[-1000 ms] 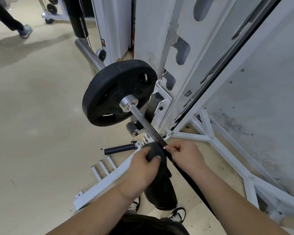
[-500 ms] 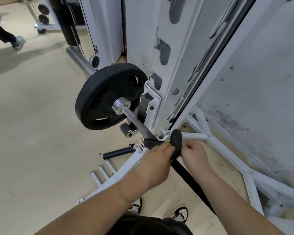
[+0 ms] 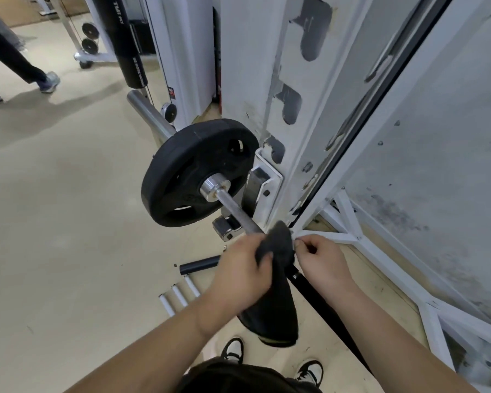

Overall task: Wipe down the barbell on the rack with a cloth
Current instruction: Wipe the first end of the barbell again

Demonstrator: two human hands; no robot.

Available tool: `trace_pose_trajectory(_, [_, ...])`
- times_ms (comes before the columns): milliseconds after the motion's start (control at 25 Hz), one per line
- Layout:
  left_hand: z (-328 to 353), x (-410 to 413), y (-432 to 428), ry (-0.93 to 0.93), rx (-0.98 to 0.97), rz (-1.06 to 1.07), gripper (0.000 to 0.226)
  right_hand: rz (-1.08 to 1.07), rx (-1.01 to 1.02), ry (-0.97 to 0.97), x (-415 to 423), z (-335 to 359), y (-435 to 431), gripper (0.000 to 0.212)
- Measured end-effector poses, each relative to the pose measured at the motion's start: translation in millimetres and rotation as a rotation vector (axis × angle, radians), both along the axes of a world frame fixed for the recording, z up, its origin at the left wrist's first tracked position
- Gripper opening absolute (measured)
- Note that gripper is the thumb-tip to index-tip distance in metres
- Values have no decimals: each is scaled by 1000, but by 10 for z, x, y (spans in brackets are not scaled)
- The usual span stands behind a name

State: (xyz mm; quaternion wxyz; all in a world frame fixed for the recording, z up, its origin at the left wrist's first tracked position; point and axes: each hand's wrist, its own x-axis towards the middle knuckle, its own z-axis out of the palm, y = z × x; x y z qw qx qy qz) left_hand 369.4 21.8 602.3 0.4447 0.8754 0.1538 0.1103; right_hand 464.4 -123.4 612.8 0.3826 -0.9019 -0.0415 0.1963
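Note:
The steel barbell (image 3: 234, 209) rests on the white rack's hook (image 3: 267, 180), running from a black weight plate (image 3: 193, 171) down toward me. A dark cloth (image 3: 278, 245) is draped over the bar, its long end hanging down below my hands. My left hand (image 3: 238, 275) grips the cloth against the bar from the left. My right hand (image 3: 321, 260) pinches the cloth's edge on the bar's right side. The bar under the cloth is hidden; below the hands its shaft looks black.
The white rack upright (image 3: 267, 80) and its floor braces (image 3: 346, 231) stand right of the bar, by a grey wall. A black handle (image 3: 199, 263) and white pegs (image 3: 179, 296) lie below. Another person's legs (image 3: 17, 66) stand far left on the beige floor.
The cloth, bunched at the bar's top half a second ago, now hangs further down over the bar. My left hand has shifted lower along it; the view has tilted slightly.

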Motion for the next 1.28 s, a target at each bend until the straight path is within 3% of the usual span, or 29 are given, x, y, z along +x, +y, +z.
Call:
trace_pose_trajectory(80, [231, 36, 317, -30, 7, 205, 18, 36, 5, 3, 35, 13, 120, 15])
trace_pose_trajectory(160, [373, 142, 611, -45, 72, 265, 40, 88, -18, 12, 78, -11, 253, 11])
trace_pose_trajectory(400, [45, 763, 823, 351, 507, 39, 41, 261, -271, -18, 183, -139, 503, 31])
trace_pose_trajectory(560, [58, 903, 812, 399, 539, 20, 31, 301, -361, -56, 180, -163, 504, 24])
trace_pose_trajectory(680, [75, 807, 640, 471, 491, 77, 37, 304, -379, -33, 179, -143, 504, 22])
trace_pose_trajectory(880, [25, 678, 884, 330, 449, 92, 17, 347, -418, -51, 231, -101, 518, 29])
trace_pose_trajectory(1000, [9, 725, 793, 311, 494, 166, 19, 351, -416, -45, 235, -66, 527, 30])
trace_pose_trajectory(1200, [-77, 441, 596, 296, 459, -32, 22, 324, -399, -34, 212, -92, 514, 31])
trace_pose_trajectory(1280, [-59, 533, 816, 259, 443, 52, 18, 311, -394, -48, 184, -102, 496, 31])
